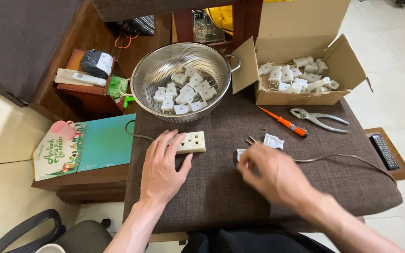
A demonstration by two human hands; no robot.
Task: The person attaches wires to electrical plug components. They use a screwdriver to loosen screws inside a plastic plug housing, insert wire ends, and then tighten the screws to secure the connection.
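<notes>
The left hand lies flat on the brown cushion top, palm down, fingers spread and slightly apart; its fingertips press on the near-left end of the white power strip; it grips nothing, it only pins the strip down. The strip's long axis runs left to right across the cushion, its sockets facing up, its grey cord curling off to the left behind the hand.

The right hand is blurred with motion; the fingers look bunched together at their tips over a small white plug piece, but whether they actually pinch it I cannot tell. Just beyond the knuckles sits the other white plug half, with brass prongs showing beside it and a few tiny screws a little farther back; a grey cable trails away from this spot to the right.

So here is the lie of it: the plug parts sit to the right of the strip, near but not touching, between the two hands; the right hand is on top of them, the left well short; the strip's right end points toward them.

Farther back: an orange-handled screwdriver, pliers, a steel colander of white plugs, and a cardboard box holding more.
</notes>
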